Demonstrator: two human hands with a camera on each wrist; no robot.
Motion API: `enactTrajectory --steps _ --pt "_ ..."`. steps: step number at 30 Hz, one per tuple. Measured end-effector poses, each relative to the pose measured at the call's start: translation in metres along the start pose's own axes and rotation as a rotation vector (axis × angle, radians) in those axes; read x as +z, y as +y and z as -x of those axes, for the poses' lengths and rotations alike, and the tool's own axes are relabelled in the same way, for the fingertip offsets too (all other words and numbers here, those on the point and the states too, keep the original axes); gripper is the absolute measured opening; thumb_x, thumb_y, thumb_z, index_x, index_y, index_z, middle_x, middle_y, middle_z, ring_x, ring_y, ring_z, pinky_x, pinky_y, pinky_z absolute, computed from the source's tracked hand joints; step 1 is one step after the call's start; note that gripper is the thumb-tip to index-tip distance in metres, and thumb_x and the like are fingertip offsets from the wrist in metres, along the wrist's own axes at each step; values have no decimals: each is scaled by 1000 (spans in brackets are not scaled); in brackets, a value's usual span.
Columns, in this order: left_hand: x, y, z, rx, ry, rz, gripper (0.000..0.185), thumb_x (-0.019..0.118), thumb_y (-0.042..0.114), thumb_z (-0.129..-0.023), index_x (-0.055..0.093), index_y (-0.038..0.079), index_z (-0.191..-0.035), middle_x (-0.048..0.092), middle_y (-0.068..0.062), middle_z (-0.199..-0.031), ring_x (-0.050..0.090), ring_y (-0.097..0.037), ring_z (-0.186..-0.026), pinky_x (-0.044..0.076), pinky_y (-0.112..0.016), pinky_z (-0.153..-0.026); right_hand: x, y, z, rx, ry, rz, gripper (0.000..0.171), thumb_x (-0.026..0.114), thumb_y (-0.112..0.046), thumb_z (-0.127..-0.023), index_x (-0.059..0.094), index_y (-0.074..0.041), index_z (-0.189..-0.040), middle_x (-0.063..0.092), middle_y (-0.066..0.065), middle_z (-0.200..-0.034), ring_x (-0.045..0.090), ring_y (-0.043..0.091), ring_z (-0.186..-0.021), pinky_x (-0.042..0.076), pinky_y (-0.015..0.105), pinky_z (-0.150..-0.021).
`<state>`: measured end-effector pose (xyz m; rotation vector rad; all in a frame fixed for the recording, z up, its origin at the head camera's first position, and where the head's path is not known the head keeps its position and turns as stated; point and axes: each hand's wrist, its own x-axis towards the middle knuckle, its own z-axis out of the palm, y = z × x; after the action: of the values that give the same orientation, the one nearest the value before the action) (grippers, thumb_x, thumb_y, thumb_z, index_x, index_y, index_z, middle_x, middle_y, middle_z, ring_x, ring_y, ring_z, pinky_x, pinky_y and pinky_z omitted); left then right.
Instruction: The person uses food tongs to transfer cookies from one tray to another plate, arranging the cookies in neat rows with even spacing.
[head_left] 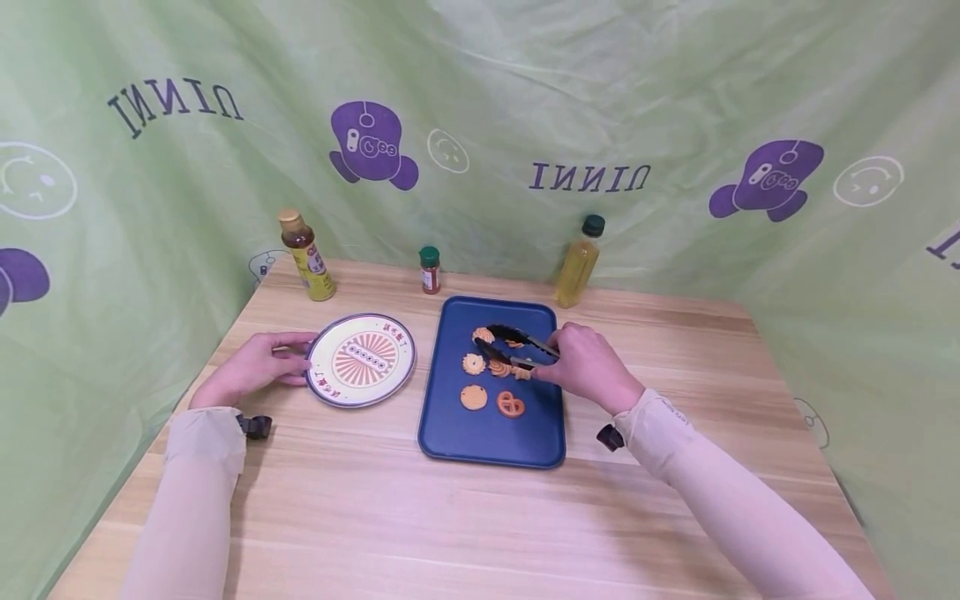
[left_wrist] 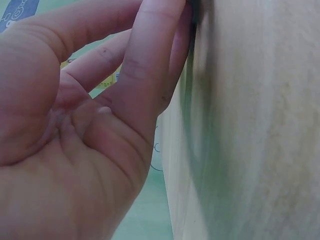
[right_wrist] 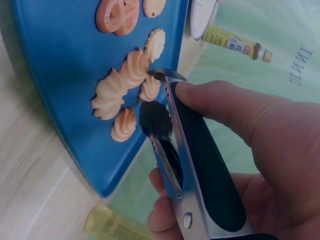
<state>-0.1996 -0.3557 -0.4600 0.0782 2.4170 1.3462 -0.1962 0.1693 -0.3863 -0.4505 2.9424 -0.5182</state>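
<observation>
My right hand [head_left: 588,362] holds metal tongs [right_wrist: 210,165] with black grips and dark tips over a blue tray [head_left: 480,437]. The tongs' tips stand apart on either side of a swirl cookie [right_wrist: 150,89] toward the tray's far side. Other swirl cookies [right_wrist: 108,95] lie close by. Nearer the front are a jagged round cookie [head_left: 473,363], a plain round cookie [head_left: 473,397] and a pretzel [head_left: 511,405]. At the left, my left hand [head_left: 258,367] pinches the rim of a white plate [head_left: 362,360] with a red ray pattern; its fingertips are partly hidden there.
Along the back of the wooden table [head_left: 337,517] stand a yellow-labelled sauce bottle [head_left: 309,260], a small green-capped spice jar [head_left: 430,271] and an oil bottle [head_left: 577,265]. A green printed curtain [head_left: 480,225] hangs behind them.
</observation>
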Motion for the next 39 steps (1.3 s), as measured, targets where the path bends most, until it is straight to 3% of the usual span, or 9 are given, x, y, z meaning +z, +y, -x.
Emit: enactTrajectory --steps 4,8,14,18,21,25,29,34,39 --pt "-1 -3 0 13 16 -30 67 75 11 -107 47 -4 -166 51 -35 -164 74 -15 -114 72 -25 -91 0 -2 -1 2 -7 -16 36 94 -31 -90 81 0 -100 67 8 -85 61 21 -69 46 27 -57" --pt "-3 -5 1 24 19 -53 65 75 13 -108 49 -4 -165 52 -35 -164 76 -18 -117 72 -24 -91 -1 -5 -4 7 -11 -18 41 93 -32 -91 82 3 -109 72 10 -88 64 21 -69 50 28 -58" --pt "-5 -4 2 40 30 -49 64 75 11 -108 49 -6 -164 53 -36 -163 76 -16 -117 72 -25 -92 -5 -24 -14 -40 26 -19 48 93 -36 -90 82 3 -116 79 13 -97 68 23 -76 63 40 -74" --pt "-3 -1 3 29 24 -27 64 75 10 -108 49 -6 -164 53 -36 -163 77 -15 -115 72 -27 -93 -1 -42 -23 -74 4 -61 39 92 -36 -91 82 -1 -107 73 8 -85 66 18 -65 57 34 -68" --pt "-2 0 3 21 15 -22 64 74 10 -108 49 -6 -165 52 -36 -163 77 -17 -115 73 -28 -94 5 -58 -30 -86 -29 -95 39 91 -35 -93 82 -1 -110 74 4 -81 67 12 -59 59 29 -66" --pt "-1 1 3 23 26 -57 64 74 12 -108 49 -4 -165 53 -35 -163 76 -25 -121 72 -26 -93 13 -78 -38 -111 -42 -114 44 91 -34 -94 82 0 -122 79 8 -96 71 12 -65 66 33 -70" --pt "-1 1 4 17 36 -80 64 75 15 -109 49 -2 -165 54 -34 -163 75 -30 -125 71 -23 -93 22 -97 -44 -139 -19 -100 46 92 -35 -94 82 0 -124 78 12 -113 71 19 -81 68 38 -78" --pt "-2 -2 3 38 32 -41 62 72 8 -109 48 -7 -164 54 -37 -161 78 -22 -119 72 -26 -93 33 -117 -51 -162 12 -94 40 91 -35 -93 83 -2 -115 74 10 -107 66 23 -89 63 36 -75" --pt "-2 -5 1 69 23 -21 60 69 2 -109 47 -11 -163 53 -41 -160 78 -11 -110 72 -27 -93 45 -131 -56 -175 38 -88 34 92 -35 -92 74 -8 -85 56 3 -86 54 21 -76 42 30 -60"
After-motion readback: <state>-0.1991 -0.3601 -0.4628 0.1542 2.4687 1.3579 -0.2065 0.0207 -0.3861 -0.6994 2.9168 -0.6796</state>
